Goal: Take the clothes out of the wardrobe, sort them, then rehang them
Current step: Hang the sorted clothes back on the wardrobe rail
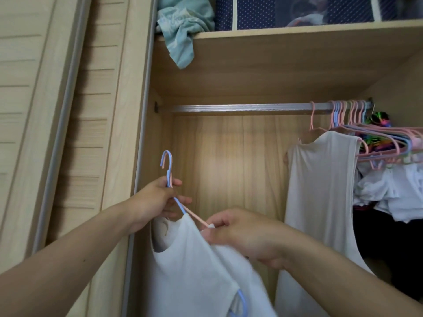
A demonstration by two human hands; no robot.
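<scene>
Left hand (152,201) grip clamped on two stacked hangers (169,172) below their hooks; right hand (238,234) grip pinching white garment (190,271) at pink hanger arm, before wardrobe rail (240,108).

Both bare forearms reach forward and up, the left hand (158,202) curled with fingers closed in a grip, the right hand (238,234) just below and beside that grip, thumb and fingers pinched together.

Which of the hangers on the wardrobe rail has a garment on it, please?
The pink hanger at the left end of the bunch carries the white sleeveless top; the hangers packed to its right look bare.
</scene>
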